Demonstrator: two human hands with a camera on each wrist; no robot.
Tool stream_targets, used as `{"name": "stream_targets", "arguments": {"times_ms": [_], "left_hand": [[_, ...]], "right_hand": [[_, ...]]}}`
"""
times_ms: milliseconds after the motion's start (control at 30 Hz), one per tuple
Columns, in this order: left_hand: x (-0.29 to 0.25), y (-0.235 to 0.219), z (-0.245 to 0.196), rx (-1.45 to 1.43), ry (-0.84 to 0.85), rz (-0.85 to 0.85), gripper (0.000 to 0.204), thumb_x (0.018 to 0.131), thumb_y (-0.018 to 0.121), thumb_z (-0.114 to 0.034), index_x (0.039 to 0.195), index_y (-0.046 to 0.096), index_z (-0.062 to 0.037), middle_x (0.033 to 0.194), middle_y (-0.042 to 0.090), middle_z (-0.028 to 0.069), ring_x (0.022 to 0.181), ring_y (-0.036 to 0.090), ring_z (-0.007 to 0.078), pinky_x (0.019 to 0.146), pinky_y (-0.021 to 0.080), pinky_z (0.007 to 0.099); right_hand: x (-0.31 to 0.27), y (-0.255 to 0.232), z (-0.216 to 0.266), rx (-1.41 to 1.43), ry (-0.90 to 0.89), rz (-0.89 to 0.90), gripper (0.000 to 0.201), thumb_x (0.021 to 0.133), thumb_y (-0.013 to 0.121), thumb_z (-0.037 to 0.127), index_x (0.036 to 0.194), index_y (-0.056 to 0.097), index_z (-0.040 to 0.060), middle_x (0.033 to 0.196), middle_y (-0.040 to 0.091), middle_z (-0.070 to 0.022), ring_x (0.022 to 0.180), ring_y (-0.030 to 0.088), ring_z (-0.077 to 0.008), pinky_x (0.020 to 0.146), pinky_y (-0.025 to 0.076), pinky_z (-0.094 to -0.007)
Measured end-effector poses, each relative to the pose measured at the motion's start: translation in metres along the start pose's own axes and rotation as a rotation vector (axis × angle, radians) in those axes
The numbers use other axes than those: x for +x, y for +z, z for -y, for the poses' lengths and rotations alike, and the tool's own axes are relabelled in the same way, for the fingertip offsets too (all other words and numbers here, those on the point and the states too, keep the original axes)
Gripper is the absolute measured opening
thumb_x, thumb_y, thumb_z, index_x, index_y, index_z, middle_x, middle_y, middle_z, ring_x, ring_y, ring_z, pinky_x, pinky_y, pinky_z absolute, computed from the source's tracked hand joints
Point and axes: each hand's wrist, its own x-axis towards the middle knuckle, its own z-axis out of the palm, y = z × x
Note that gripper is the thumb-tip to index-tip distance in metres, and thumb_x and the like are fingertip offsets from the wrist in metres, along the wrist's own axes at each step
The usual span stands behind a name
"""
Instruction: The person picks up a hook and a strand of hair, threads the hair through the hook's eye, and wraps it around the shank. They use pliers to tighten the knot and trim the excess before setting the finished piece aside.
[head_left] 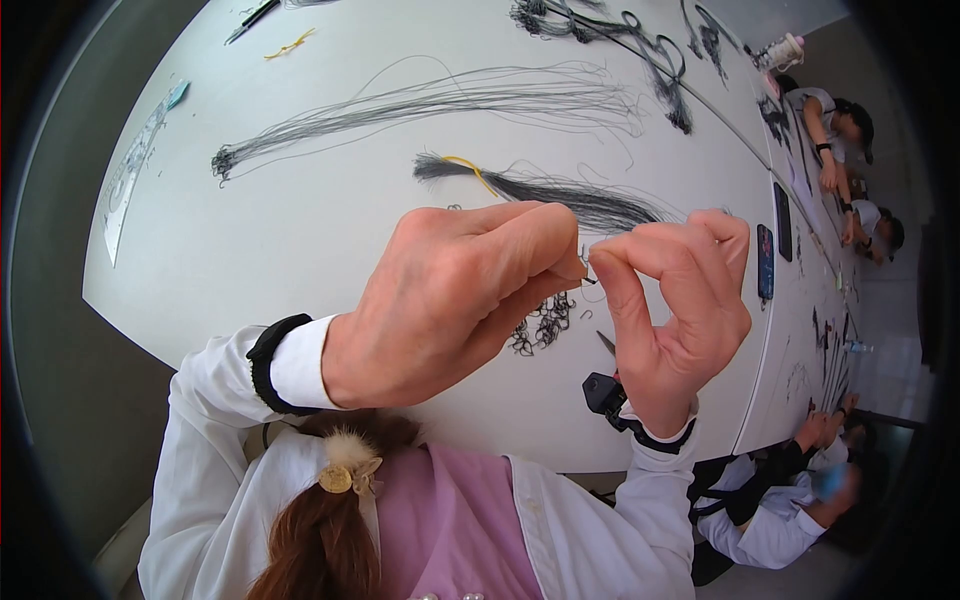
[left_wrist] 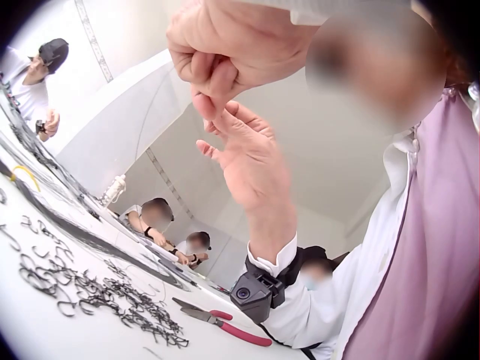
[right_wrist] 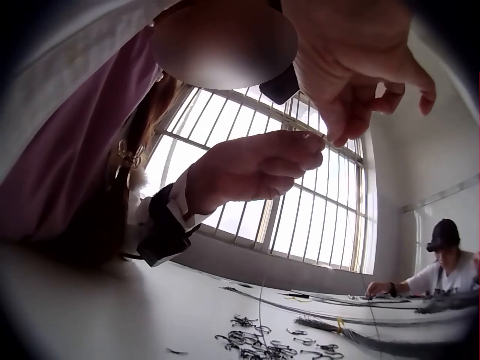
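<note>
My left hand (head_left: 460, 290) is raised over the table, fingers curled, pinching a small dark fish hook (head_left: 590, 281) between thumb and forefinger; most of the hook is hidden. Facing it, my right hand (head_left: 680, 300) has thumb and forefinger tips pressed together right by the hook, apparently on a thin line; the other fingers bend loosely. In the right wrist view, fine dark line (right_wrist: 262, 311) hangs below the hands. Under them lies a heap of black fish hooks (left_wrist: 97, 292). In the left wrist view, red-handled pliers (left_wrist: 244, 334) lie beside the heap.
A dark line bundle (head_left: 580, 203) with a yellow tie lies beyond my hands, with a looser bundle (head_left: 430, 103) farther off. Scissors (head_left: 668, 62) lie at the far side. Two phones (head_left: 765, 262) lie to the right. Other people sit along the table.
</note>
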Motion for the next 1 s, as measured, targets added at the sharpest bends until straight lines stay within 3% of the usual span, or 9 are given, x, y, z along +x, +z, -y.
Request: {"name": "stream_targets", "arguments": {"times_ms": [133, 200, 300, 533, 633, 700, 833, 900, 1000], "left_hand": [[-0.001, -0.001, 0.000, 0.008, -0.042, 0.006, 0.012, 0.074, 0.066, 0.009, 0.076, 0.057, 0.0016, 0.067, 0.057, 0.0063, 0.056, 0.056, 0.0148, 0.051, 0.043, 0.0242], [-0.001, -0.001, 0.001, 0.009, -0.060, 0.006, 0.011, 0.075, 0.065, 0.009, 0.076, 0.057, 0.0016, 0.066, 0.057, 0.0062, 0.055, 0.056, 0.0142, 0.051, 0.043, 0.0239], [-0.001, 0.000, 0.003, 0.003, -0.030, -0.021, 0.011, 0.075, 0.065, 0.009, 0.077, 0.057, 0.0014, 0.066, 0.057, 0.0061, 0.054, 0.055, 0.0135, 0.050, 0.042, 0.0234], [0.000, 0.000, 0.001, -0.021, -0.048, -0.080, 0.010, 0.076, 0.064, 0.009, 0.077, 0.058, 0.0011, 0.064, 0.056, 0.0049, 0.053, 0.054, 0.0107, 0.049, 0.040, 0.0219], [0.000, 0.000, 0.004, -0.003, -0.033, -0.120, 0.011, 0.075, 0.065, 0.009, 0.077, 0.057, 0.0013, 0.064, 0.055, 0.0047, 0.053, 0.053, 0.0104, 0.048, 0.040, 0.0218], [0.000, 0.000, 0.004, 0.014, -0.023, -0.132, 0.011, 0.075, 0.065, 0.009, 0.077, 0.057, 0.0014, 0.064, 0.055, 0.0048, 0.053, 0.053, 0.0103, 0.048, 0.040, 0.0220], [0.000, 0.002, 0.003, 0.074, 0.005, -0.152, 0.012, 0.074, 0.066, 0.009, 0.077, 0.057, 0.0015, 0.064, 0.054, 0.0055, 0.053, 0.052, 0.0117, 0.049, 0.040, 0.0228], [0.000, 0.003, 0.002, 0.082, 0.017, -0.172, 0.012, 0.074, 0.066, 0.009, 0.077, 0.057, 0.0015, 0.063, 0.053, 0.0060, 0.053, 0.052, 0.0127, 0.049, 0.040, 0.0230], [-0.001, 0.001, -0.001, 0.149, 0.016, -0.124, 0.013, 0.073, 0.066, 0.009, 0.078, 0.057, 0.0014, 0.065, 0.053, 0.0071, 0.053, 0.053, 0.0166, 0.049, 0.042, 0.0243]], "right_hand": [[0.002, 0.003, -0.007, 0.237, 0.124, 0.101, 0.009, 0.069, 0.071, 0.003, 0.074, 0.064, 0.0057, 0.069, 0.061, -0.0018, 0.071, 0.047, -0.0175, 0.071, 0.036, -0.0293], [-0.001, 0.007, -0.012, 0.576, 0.337, 0.201, 0.006, 0.073, 0.069, 0.004, 0.074, 0.063, 0.0037, 0.069, 0.061, -0.0020, 0.070, 0.048, -0.0150, 0.071, 0.036, -0.0279], [-0.002, 0.009, -0.012, 0.829, 0.537, 0.285, 0.004, 0.076, 0.067, 0.005, 0.075, 0.064, 0.0023, 0.070, 0.062, -0.0013, 0.071, 0.048, -0.0130, 0.071, 0.036, -0.0274], [-0.005, 0.014, -0.009, 1.027, 0.689, 0.316, 0.005, 0.078, 0.067, 0.006, 0.077, 0.064, 0.0023, 0.072, 0.062, -0.0007, 0.072, 0.048, -0.0101, 0.074, 0.035, -0.0273], [-0.005, 0.013, -0.001, 0.939, 0.649, 0.280, 0.005, 0.077, 0.069, 0.006, 0.076, 0.064, 0.0032, 0.071, 0.062, -0.0014, 0.072, 0.049, -0.0113, 0.074, 0.034, -0.0274], [-0.005, 0.012, 0.002, 0.644, 0.390, 0.212, 0.006, 0.074, 0.071, 0.005, 0.075, 0.065, 0.0039, 0.070, 0.062, -0.0018, 0.071, 0.049, -0.0141, 0.073, 0.034, -0.0274], [-0.007, 0.010, 0.013, 0.272, 0.220, 0.143, 0.010, 0.068, 0.073, 0.004, 0.072, 0.064, 0.0051, 0.072, 0.061, 0.0002, 0.072, 0.048, -0.0165, 0.073, 0.034, -0.0312], [-0.010, 0.011, 0.018, -0.090, 0.014, 0.026, 0.016, 0.060, 0.074, 0.006, 0.072, 0.064, 0.0079, 0.074, 0.059, 0.0035, 0.073, 0.045, -0.0174, 0.076, 0.034, -0.0382], [-0.013, 0.009, 0.021, -0.371, -0.157, -0.062, 0.022, 0.052, 0.073, 0.010, 0.073, 0.065, 0.0112, 0.077, 0.057, 0.0054, 0.074, 0.044, -0.0176, 0.080, 0.033, -0.0462]]}}
